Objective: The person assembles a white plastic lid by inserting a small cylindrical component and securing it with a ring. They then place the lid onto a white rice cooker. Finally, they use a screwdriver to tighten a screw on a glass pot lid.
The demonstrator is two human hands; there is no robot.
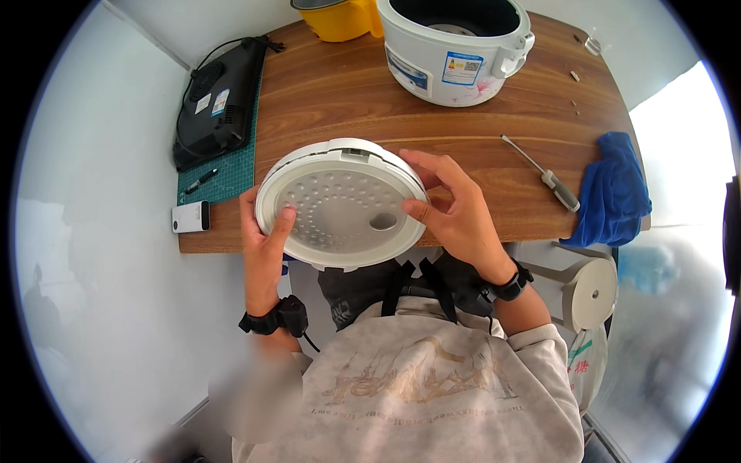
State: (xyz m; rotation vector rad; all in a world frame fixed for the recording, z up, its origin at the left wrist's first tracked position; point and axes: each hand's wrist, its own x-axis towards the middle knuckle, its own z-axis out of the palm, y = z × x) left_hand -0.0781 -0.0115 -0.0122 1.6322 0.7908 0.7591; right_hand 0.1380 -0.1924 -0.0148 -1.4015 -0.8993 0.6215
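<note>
Between my hands I hold a round white rice cooker lid (340,208), its dimpled metallic inner plate facing up toward me. My left hand (265,239) grips the left rim, the thumb lying on the inner plate. At the right rim, my right hand (455,204) pinches the edge between thumb and fingers. A gap shows along the lid's far edge, near a small latch slot. An oval opening sits on the plate's right side. Beyond the lid, the white rice cooker body (455,58) stands lidless on the table, its dark inside showing.
Right of the lid lie a screwdriver (552,181) and a blue cloth (614,189). At the left, a black appliance (224,104) with a cord rests on a green cutting mat (231,181), near a pen (202,181) and a white power bank (191,217). A yellow container (337,21) stands behind.
</note>
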